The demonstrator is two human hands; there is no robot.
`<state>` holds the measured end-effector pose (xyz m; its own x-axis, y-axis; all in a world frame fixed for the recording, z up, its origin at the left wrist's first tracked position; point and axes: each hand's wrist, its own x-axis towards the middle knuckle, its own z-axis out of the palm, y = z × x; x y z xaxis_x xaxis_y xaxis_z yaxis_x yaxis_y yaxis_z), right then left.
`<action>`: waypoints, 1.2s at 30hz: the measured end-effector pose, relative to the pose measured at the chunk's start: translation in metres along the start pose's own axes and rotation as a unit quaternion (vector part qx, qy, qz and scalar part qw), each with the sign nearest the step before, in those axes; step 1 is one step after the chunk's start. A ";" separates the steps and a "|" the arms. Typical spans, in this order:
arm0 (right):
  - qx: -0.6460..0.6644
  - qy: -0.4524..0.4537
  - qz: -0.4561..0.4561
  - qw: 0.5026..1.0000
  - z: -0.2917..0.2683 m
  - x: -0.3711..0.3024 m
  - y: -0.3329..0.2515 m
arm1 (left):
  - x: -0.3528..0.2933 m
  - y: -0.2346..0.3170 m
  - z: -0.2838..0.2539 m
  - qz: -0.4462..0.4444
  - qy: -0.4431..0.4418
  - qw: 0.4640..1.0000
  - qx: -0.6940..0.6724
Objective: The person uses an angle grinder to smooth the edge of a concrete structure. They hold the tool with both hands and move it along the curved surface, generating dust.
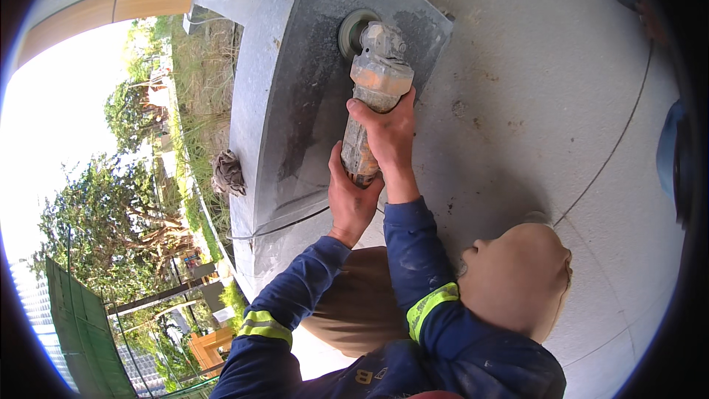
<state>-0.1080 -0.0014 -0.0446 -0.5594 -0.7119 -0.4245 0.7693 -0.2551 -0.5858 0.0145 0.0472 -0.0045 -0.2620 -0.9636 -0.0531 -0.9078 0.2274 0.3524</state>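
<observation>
An angle grinder [360, 144], dusty and scuffed with orange patches, is in both my hands. Its round disc [350, 37] lies against the dark grey face of a concrete or stone block [317, 96]; whether it spins I cannot tell. My right hand [390, 129] wraps the body just behind the orange-smeared gear head, thumb across the top. Lower down, my left hand [353, 203] is closed round the rear end. The surface around the disc has darker, wet-looking patches.
A dark cable [288, 225] runs across the block near my left wrist. A crumpled brown rag [228, 173] sits on the block's left edge. Pale floor [509, 103] spreads to the right, crossed by a thin dark line [617, 144]. My bent knee [521, 273] is close by.
</observation>
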 end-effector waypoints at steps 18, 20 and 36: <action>-0.026 0.002 0.004 1.000 0.003 -0.004 -0.014 | -0.005 0.013 -0.007 -0.014 0.006 0.999 -0.030; -0.030 0.010 0.007 0.999 0.004 -0.003 -0.014 | -0.004 0.014 -0.010 -0.016 -0.007 1.000 -0.018; -0.065 0.002 -0.022 0.998 0.017 -0.012 -0.027 | -0.007 0.024 -0.022 -0.033 0.023 0.998 -0.055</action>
<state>-0.1167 0.0031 -0.0121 -0.5932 -0.6989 -0.3997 0.6978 -0.1988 -0.6881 0.0017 0.0564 0.0250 -0.1844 -0.9821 -0.0376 -0.8808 0.1482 0.4497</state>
